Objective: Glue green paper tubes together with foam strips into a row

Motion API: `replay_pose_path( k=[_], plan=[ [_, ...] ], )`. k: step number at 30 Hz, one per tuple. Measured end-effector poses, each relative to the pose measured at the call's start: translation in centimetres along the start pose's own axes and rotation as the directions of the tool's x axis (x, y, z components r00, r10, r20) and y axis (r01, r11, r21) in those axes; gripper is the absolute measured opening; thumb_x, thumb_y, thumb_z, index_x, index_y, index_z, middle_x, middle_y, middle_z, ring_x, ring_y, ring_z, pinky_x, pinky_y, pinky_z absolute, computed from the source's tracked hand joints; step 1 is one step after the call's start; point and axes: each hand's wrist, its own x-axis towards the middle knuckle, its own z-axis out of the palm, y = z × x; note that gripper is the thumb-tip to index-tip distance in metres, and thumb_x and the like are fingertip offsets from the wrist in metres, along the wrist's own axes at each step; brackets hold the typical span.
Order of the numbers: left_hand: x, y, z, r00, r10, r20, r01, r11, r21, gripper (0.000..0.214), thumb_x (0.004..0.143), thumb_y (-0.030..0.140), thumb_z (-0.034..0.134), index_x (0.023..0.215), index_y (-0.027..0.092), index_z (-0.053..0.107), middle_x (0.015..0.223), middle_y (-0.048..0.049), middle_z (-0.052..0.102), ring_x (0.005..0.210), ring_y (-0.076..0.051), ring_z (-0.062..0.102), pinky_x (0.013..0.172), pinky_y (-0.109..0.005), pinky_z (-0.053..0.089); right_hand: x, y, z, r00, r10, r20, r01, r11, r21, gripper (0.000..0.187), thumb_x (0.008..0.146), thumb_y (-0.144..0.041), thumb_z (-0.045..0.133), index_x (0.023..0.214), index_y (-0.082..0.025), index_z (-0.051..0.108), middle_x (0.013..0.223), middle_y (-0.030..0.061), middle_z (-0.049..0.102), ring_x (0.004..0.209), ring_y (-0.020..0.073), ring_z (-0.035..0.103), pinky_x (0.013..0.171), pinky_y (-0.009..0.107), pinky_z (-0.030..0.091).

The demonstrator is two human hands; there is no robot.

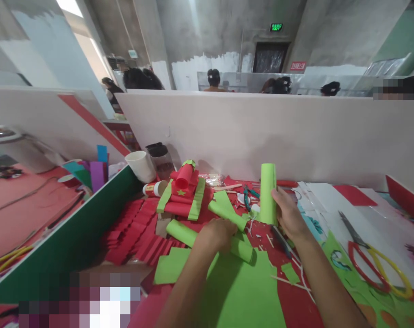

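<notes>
My right hand (287,212) is closed on a bright green paper roll (268,193) that stands almost upright. My left hand (215,234) lies across a second green roll (243,250), its fingers curled and partly hidden, apparently wrapped around it. A shorter green roll (227,215) rests just beyond the left fingers. Beneath the hands spreads a large green sheet (244,291). A red and green paper tank model (182,193) with a star sits behind and left of my left hand. Pleated red strips (135,223) lie farther left.
Red-and-yellow-handled scissors (367,248) lie open at the right. Green-handled pliers (248,198) and thin sticks are scattered mid-table. A white cup (140,165) and dark-lidded jar (161,157) stand at the back left. A white partition (248,136) runs behind; people sit beyond it.
</notes>
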Motion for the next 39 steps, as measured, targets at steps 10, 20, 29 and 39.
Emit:
replay_pose_path(
  k=[10, 20, 29, 39],
  plan=[
    [-0.9, 0.3, -2.7, 0.969, 0.244, -0.04, -0.247, 0.965, -0.087, 0.042, 0.063, 0.025, 0.073, 0.105, 0.028, 0.068, 0.099, -0.0064, 0.071, 0.085, -0.028, 0.065, 0.066, -0.031, 0.047, 0.6, -0.4, -1.6, 0.998, 0.024, 0.057, -0.007, 0.957, -0.291, 0.052, 0.078, -0.054, 0.065, 0.12, -0.025, 0.056, 0.099, 0.005, 0.07, 0.076, 0.0207, 0.064, 0.059, 0.028, 0.052],
    [-3.6, -0.2, -5.8, 0.925, 0.179, -0.334, -0.313, 0.858, -0.408, 0.066, 0.078, 0.052, 0.065, 0.134, 0.021, 0.049, 0.126, -0.0101, 0.06, 0.106, -0.027, 0.059, 0.088, -0.035, 0.046, 0.0, -1.3, -2.0, 0.98, 0.095, 0.175, -0.038, 0.952, -0.305, 0.06, 0.077, -0.05, 0.07, 0.129, -0.028, 0.051, 0.125, 0.0085, 0.063, 0.105, 0.0293, 0.064, 0.08, 0.04, 0.056],
    [-3.8, -1.5, -6.1, 0.885, -0.016, -0.465, -0.371, 0.578, -0.727, 0.055, 0.086, 0.041, 0.059, 0.134, 0.02, 0.044, 0.137, -0.0109, 0.052, 0.12, -0.028, 0.052, 0.095, -0.037, 0.046, -1.2, 0.5, -0.3, 0.865, 0.218, 0.451, 0.138, 0.762, -0.633, 0.066, 0.072, -0.045, 0.074, 0.133, -0.03, 0.053, 0.122, 0.0085, 0.065, 0.109, 0.0324, 0.06, 0.089, 0.044, 0.047],
    [-2.1, -1.5, -5.1, 0.916, 0.081, -0.392, -0.388, 0.421, -0.82, 0.065, 0.079, 0.034, 0.069, 0.136, 0.019, 0.043, 0.126, -0.0129, 0.059, 0.112, -0.028, 0.058, 0.092, -0.041, 0.049, -2.2, 0.7, 2.5, 0.811, 0.2, 0.549, 0.221, 0.765, -0.605, 0.051, 0.077, -0.044, 0.07, 0.124, -0.03, 0.058, 0.095, 0.0027, 0.071, 0.07, 0.0194, 0.063, 0.059, 0.027, 0.045]
  ],
)
